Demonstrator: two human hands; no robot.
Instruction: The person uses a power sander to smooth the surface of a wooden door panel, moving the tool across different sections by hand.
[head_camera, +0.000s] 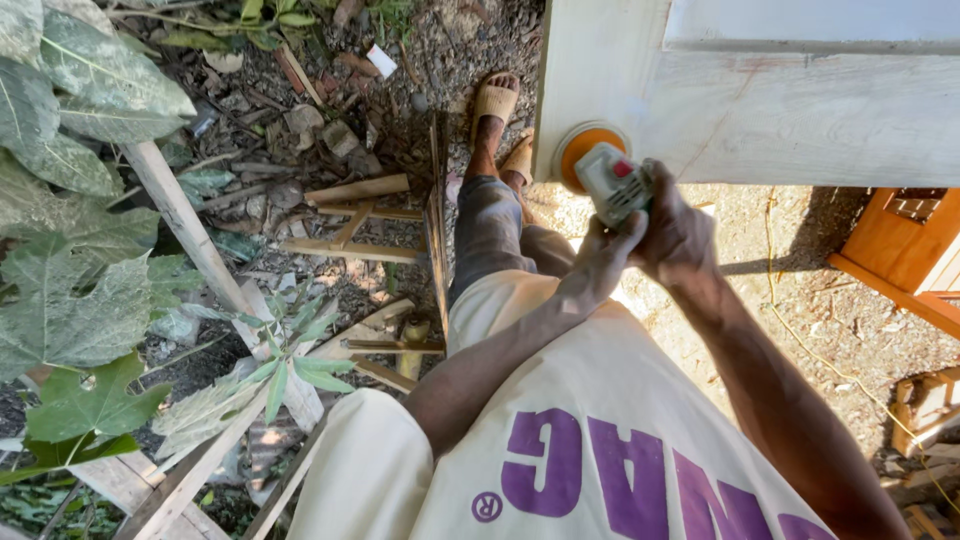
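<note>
— What's in the hands?

— A small grey power sander (612, 182) with a round orange pad (588, 152). The pad sits flat against the lower corner of a pale, white-coated wooden panel (790, 110) that stands in front of the person

— How are the hands set?

— Both wrap the sander's body. The right hand (680, 230) is curled firmly around the back of the housing; the left hand (600, 262) comes up from below, fingers folded around the underside. Neither is spread

— How would it handle?

— I'd judge it rigid and compact, light enough to carry but lively when it runs, so two hands on the hard housing, well behind the disc, looks the sound hold. The pad edge is no place for fingers. The casing looks dusty, possibly a little slick, though the glare makes that hard to tell

— And round about?

— Sandalled feet (497, 100) on bare ground, scrap wooden slats (355, 215), broad green leaves (70, 250) to the left, an orange wooden frame (900, 245) to the right
</note>
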